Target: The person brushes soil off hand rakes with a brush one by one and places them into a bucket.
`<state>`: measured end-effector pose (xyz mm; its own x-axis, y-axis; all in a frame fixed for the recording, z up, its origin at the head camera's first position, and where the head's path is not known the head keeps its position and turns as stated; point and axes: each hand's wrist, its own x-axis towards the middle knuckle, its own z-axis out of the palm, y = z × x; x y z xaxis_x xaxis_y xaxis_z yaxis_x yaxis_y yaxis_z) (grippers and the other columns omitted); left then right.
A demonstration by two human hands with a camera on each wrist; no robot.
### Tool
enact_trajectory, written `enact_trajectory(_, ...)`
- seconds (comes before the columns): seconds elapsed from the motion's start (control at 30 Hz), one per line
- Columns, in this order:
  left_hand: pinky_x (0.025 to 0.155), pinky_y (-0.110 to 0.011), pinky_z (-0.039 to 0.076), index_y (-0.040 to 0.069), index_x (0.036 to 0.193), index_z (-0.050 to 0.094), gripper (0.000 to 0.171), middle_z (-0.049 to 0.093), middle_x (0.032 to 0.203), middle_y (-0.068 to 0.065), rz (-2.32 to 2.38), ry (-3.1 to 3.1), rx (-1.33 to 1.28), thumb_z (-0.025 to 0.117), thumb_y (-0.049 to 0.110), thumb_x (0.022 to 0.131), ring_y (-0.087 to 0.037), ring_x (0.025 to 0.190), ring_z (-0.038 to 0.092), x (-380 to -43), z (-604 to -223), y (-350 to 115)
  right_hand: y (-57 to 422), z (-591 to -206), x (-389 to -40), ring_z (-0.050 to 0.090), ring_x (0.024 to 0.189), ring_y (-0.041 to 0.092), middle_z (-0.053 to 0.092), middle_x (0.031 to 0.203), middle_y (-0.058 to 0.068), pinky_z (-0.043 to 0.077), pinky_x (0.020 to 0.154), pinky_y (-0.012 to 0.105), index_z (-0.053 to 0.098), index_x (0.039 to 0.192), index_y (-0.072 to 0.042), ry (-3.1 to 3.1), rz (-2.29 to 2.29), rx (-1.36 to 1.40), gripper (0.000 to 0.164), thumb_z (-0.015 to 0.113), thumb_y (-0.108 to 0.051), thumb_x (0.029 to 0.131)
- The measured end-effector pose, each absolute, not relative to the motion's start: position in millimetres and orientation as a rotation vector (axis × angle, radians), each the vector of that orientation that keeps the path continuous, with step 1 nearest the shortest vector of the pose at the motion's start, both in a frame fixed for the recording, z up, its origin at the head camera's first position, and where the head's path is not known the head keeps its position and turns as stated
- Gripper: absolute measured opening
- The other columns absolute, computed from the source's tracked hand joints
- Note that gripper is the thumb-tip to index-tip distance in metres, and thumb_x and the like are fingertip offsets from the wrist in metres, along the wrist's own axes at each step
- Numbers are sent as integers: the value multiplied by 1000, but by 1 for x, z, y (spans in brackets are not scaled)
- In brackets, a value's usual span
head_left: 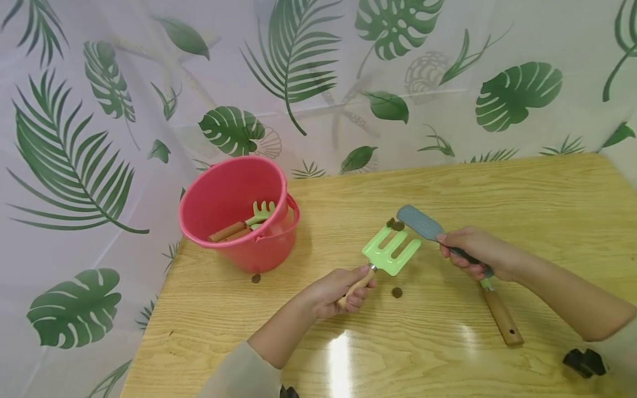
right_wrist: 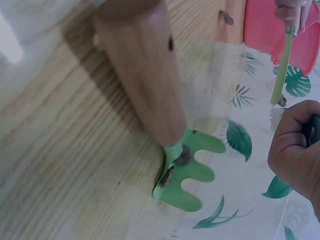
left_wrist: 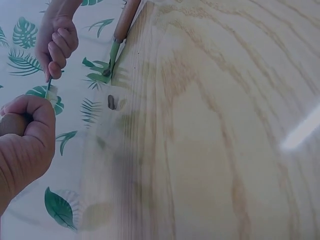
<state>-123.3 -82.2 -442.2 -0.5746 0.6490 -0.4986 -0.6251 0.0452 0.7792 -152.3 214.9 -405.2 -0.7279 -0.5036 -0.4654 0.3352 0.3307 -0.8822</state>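
Gripping a green fork [head_left: 384,260] by its wooden handle with the left hand [head_left: 340,294], above the desk [head_left: 209,337], right of a red bucket [head_left: 264,251]. Gripping a grey tool [head_left: 420,223] with the right hand [head_left: 473,253], close to brown bits [head_left: 398,226] at the fork's tips.

left hand [head_left: 342,293] curled, gripping | right hand [head_left: 470,254] curled, gripping | forearms [head_left: 286,331] angled inward

No lettering, label, brand name, number or sign can be read on anything in the scene, left or right, near or far, in the head view or in either wrist view.
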Motion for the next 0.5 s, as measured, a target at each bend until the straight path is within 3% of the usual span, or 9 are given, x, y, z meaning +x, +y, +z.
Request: enact_trajectory(0.5, 43, -10, 30, 3, 98, 48, 37, 41, 60, 8, 1680, 1351, -9, 37, 39, 102, 1, 47, 35, -124, -439, -90, 225, -398, -158, 29, 38, 3, 36, 54, -6, 29, 40, 20, 48, 82, -8, 1843, -1517, -96, 34, 35, -30, 104)
